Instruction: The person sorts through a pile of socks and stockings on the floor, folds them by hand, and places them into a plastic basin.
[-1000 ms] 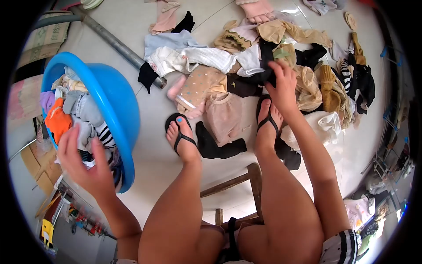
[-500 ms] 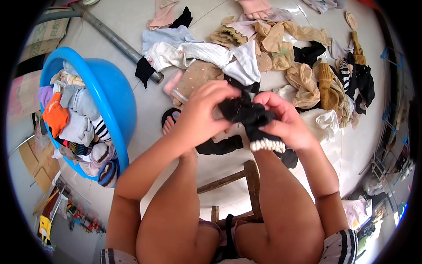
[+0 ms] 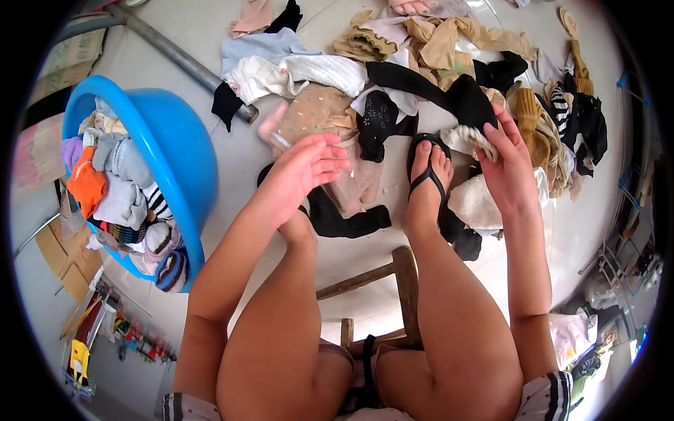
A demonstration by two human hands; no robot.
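My right hand [image 3: 509, 158] pinches the pale ribbed cuff of a long black sock [image 3: 469, 102], which stretches away to the upper left over the other clothes. Palm turned up and fingers apart, my left hand [image 3: 298, 175] holds nothing above the floor. Just right of it lies a black patterned sock [image 3: 377, 123]. Sheer pink fabric [image 3: 354, 186] and another black sock [image 3: 351, 217] lie below, near my feet. A tan dotted garment [image 3: 309, 116] and a white knitted piece [image 3: 323, 72] are beyond my left hand.
A blue basin [image 3: 175, 151] of rolled socks stands at the left. Behind it a metal pole [image 3: 179, 59] crosses the floor. Tan and brown socks [image 3: 484, 38] are heaped at the upper right. A wooden frame [image 3: 407, 295] shows between my legs.
The bunched black sock between both hands is now stretched out from my right hand. My left hand has let go and opened, moving left. A black patterned sock now lies in the middle.
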